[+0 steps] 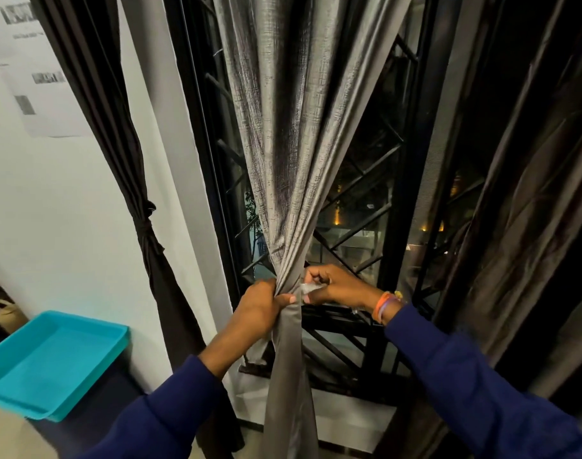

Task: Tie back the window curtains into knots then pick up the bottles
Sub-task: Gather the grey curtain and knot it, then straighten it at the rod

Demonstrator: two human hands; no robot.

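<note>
A shiny grey curtain (293,134) hangs in front of the dark window, gathered into a narrow bunch at sill height. My left hand (263,306) is closed around that bunch from the left. My right hand (332,284) pinches the same gathered cloth from the right, fingers curled on a fold. Below the hands the grey cloth falls straight down. A dark brown curtain (144,223) on the left wall is tied into a knot. No bottles are in view.
A black window grille (359,226) with diagonal bars stands behind the curtain. A turquoise tray (54,362) sits at lower left on a dark surface. Another dark curtain (528,200) hangs loose on the right. Papers are stuck on the white wall (51,104).
</note>
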